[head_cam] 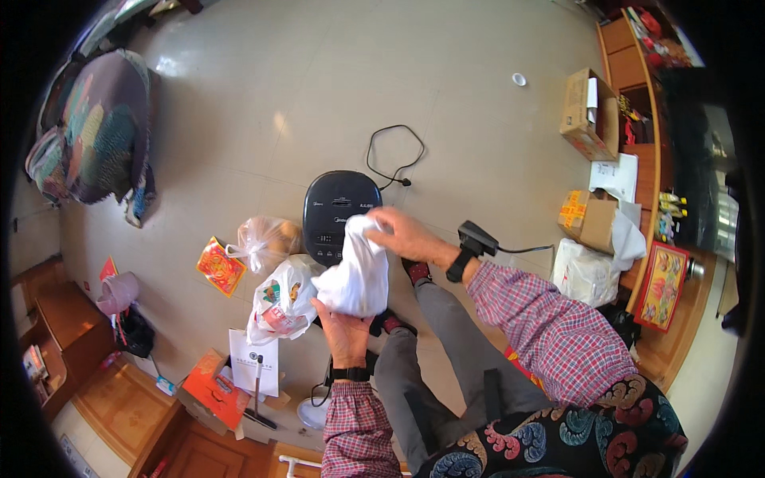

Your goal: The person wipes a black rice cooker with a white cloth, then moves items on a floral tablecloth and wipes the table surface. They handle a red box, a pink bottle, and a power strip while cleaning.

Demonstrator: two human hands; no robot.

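A full white plastic bag (357, 278) hangs between my two hands. My right hand (405, 235) pinches its gathered top. Palm up, my left hand (346, 334) cups the bag's lower end; what is inside cannot be seen. Behind the bag, a black Midea electric cooker (323, 203) sits on the tiled floor, its lid partly covered by the bag. Left of the cooker is a knotted clear plastic bag (263, 239) with round yellowish things inside. A printed white plastic bag (281, 305) lies just in front of it, beside my left hand.
The cooker's black power cord (395, 128) loops on the floor. A red and gold packet (221, 266), an orange carton (215, 385) and a white paper bag (254, 361) lie to the left. Cardboard boxes (577, 113) line the wooden cabinet (651, 179) at right.
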